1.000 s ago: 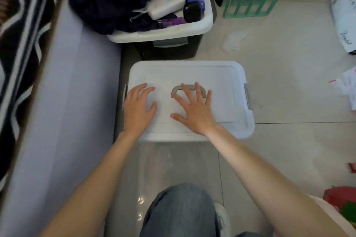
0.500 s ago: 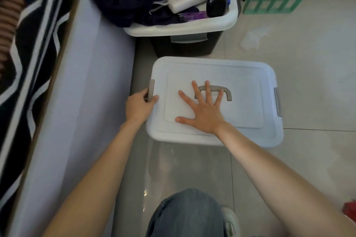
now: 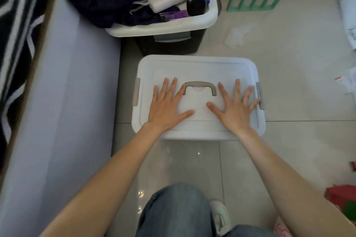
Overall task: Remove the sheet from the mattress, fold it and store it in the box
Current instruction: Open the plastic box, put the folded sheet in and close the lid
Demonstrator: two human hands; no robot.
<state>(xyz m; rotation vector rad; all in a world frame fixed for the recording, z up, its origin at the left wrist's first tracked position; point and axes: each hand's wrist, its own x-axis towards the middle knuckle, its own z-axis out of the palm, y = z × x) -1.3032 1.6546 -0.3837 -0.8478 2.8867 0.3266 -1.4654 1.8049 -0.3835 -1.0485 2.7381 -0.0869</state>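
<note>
Box (image 3: 198,67) contents hidden under lid (image 3: 200,121)

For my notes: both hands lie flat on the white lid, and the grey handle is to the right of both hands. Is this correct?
Not quite. In the head view the grey handle sits between the left hand and right hand. Both do lie flat on the white lid.
</note>
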